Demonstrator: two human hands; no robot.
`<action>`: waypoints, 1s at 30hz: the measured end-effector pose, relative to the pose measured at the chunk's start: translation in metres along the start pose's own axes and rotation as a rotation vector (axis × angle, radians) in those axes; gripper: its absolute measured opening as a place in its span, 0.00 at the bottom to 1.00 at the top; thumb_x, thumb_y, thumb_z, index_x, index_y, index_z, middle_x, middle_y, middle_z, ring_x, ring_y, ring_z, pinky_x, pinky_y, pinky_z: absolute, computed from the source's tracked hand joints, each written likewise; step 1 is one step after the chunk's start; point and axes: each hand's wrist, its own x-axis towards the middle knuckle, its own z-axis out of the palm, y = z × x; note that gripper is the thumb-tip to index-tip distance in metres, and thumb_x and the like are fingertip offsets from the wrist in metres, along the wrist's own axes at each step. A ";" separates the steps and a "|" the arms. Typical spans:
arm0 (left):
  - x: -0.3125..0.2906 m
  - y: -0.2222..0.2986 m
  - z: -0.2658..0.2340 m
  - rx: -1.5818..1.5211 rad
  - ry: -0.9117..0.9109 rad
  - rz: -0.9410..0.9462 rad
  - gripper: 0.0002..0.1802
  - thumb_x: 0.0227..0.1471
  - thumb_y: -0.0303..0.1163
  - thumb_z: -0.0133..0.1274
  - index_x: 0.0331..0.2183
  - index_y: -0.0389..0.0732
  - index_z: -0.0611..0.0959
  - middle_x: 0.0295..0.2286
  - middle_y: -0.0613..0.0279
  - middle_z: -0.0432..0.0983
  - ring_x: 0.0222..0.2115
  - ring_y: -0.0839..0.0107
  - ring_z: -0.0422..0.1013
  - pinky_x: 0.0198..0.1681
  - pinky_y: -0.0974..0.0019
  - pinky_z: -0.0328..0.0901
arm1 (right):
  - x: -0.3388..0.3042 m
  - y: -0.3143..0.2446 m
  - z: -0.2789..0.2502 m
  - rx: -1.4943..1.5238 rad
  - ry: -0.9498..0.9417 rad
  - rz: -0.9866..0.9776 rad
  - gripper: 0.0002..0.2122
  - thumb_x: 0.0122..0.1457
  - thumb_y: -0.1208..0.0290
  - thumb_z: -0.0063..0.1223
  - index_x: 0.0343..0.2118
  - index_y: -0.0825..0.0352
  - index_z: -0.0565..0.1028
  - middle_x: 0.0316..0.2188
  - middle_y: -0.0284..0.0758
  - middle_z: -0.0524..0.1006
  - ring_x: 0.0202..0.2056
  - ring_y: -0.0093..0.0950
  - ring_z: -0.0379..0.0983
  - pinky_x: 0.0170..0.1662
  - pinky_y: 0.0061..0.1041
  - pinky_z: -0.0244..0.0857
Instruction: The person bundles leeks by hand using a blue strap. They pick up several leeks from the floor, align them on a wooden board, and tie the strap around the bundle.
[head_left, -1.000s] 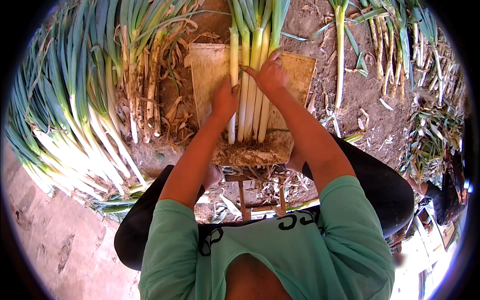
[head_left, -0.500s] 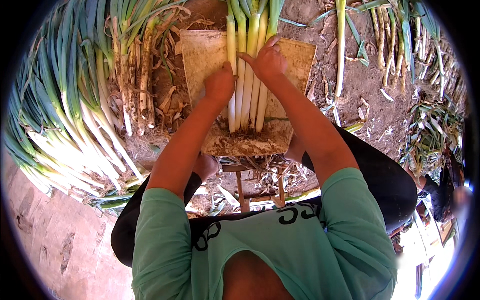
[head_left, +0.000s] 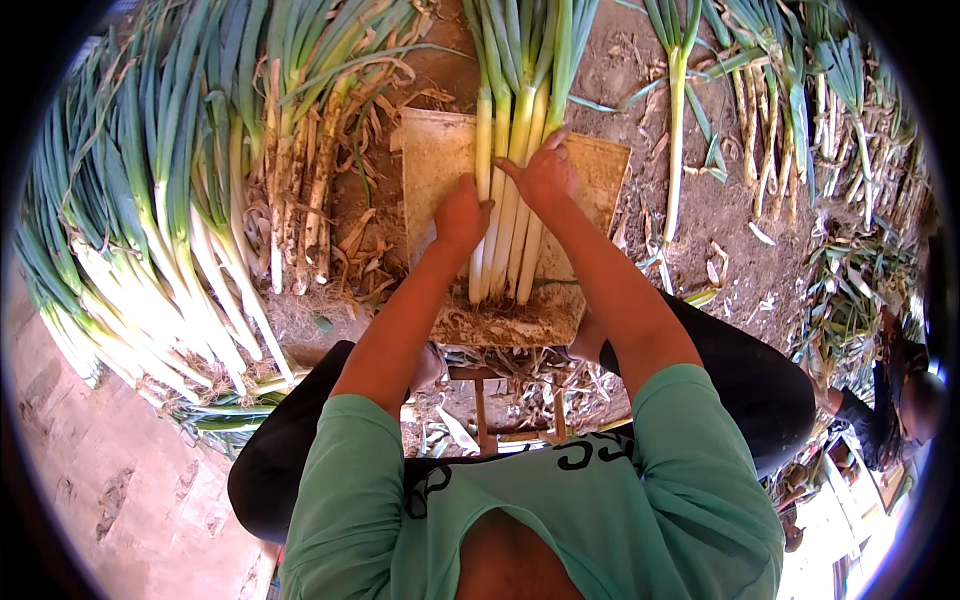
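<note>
Nearest, at 6 o'clock, a seated person wears a green shirt (head_left: 590, 500) with dark lettering across the front, partly lost in folds. Two wooden uprights (head_left: 481, 405) stand below one worktop (head_left: 430, 150), a soil-smeared tan board just above centre. About five leeks (head_left: 500, 245) lie side by side on it, roots toward the person, leaves toward 12 o'clock. The left hand (head_left: 462, 215) is curled against the leftmost stalk, its grip partly hidden; the right hand (head_left: 545, 180) spans the others, thumb and forefinger wide. Farther out are a large leek pile (head_left: 165, 200) between 9 and 10 o'clock, and one loose leek (head_left: 675, 140) near 2.
</note>
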 end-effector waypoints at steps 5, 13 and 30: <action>-0.004 0.006 -0.007 0.062 -0.025 -0.040 0.20 0.44 0.35 0.60 0.34 0.34 0.70 0.25 0.47 0.73 0.29 0.50 0.72 0.32 0.51 0.65 | 0.000 0.000 0.000 -0.006 -0.030 0.017 0.60 0.41 0.31 0.51 0.59 0.82 0.37 0.43 0.48 0.70 0.36 0.33 0.75 0.34 0.28 0.71; -0.024 -0.005 0.024 0.177 -0.037 0.005 0.16 0.45 0.26 0.55 0.35 0.32 0.68 0.21 0.49 0.74 0.24 0.51 0.73 0.28 0.52 0.67 | 0.000 -0.002 -0.002 -0.023 -0.072 0.024 0.61 0.41 0.30 0.50 0.59 0.83 0.35 0.43 0.50 0.70 0.35 0.34 0.75 0.33 0.29 0.71; -0.018 0.005 0.056 0.415 0.119 0.124 0.20 0.41 0.23 0.55 0.36 0.22 0.68 0.16 0.54 0.74 0.17 0.67 0.75 0.17 0.69 0.67 | -0.005 -0.025 -0.006 -0.014 -0.131 0.138 0.62 0.39 0.28 0.48 0.59 0.82 0.34 0.51 0.53 0.61 0.42 0.41 0.72 0.39 0.33 0.70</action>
